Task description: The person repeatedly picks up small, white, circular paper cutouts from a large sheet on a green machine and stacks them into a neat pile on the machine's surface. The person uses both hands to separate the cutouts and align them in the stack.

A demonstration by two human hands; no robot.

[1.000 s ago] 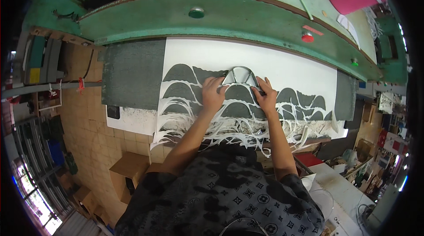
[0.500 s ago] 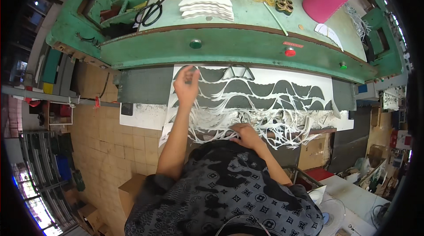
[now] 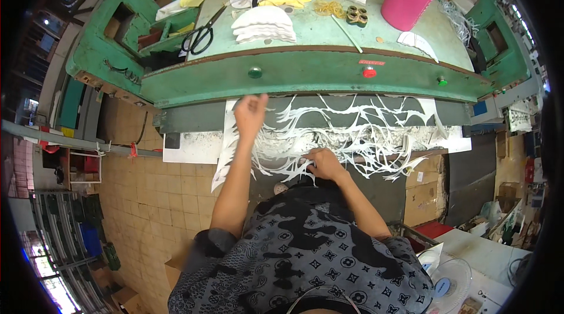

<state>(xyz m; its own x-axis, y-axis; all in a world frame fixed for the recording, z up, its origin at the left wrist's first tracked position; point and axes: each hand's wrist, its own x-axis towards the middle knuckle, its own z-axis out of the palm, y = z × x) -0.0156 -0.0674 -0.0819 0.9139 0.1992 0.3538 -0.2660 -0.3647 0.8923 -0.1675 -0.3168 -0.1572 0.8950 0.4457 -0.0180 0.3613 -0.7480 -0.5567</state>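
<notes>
A green surface [image 3: 311,39] spans the top of the frame, its long front beam [image 3: 311,73] curving across above the work. Below it, across the center, lies a white sheet [image 3: 279,150] cut into wavy, tangled strips over a dark board [image 3: 197,117]. The arched metal cutter that both hands touched a second ago has gone from view, and the arch-shaped gaps now run up to the beam. A pink jug [image 3: 406,4] stands at upper right; a stack of white pieces [image 3: 264,23] lies at upper center-left. The left hand [image 3: 251,115], just below the beam, has its fingers curled; the right hand [image 3: 324,164] rests bent at the sheet's lower edge. Whether either grips anything, I cannot tell. Black scissors [image 3: 200,40] lie at upper left.
</notes>
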